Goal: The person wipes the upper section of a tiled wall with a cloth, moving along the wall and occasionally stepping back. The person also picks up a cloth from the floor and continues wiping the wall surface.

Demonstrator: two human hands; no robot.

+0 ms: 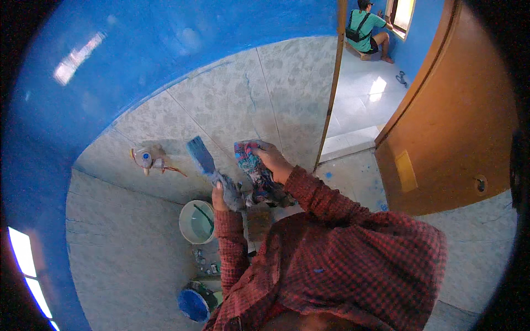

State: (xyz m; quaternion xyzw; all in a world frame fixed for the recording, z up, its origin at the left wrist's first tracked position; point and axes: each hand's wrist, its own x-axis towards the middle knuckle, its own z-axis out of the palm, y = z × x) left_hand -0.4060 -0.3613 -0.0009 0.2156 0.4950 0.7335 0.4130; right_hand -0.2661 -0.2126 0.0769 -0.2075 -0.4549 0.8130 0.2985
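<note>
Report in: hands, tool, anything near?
Left hand gripping blue-stained flat tool. Right hand gripping patterned cloth. White bucket lower, to the left.

Brn door [441,138], co-wkr [360,33] nr wndw [404,15]

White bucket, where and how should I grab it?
Probably the left rim of the white bucket, from above: its round mouth opens upward and that edge is unobstructed, while the green stick lies toward the right, near the left sleeve.

Downward head-worn fisheye view
</note>
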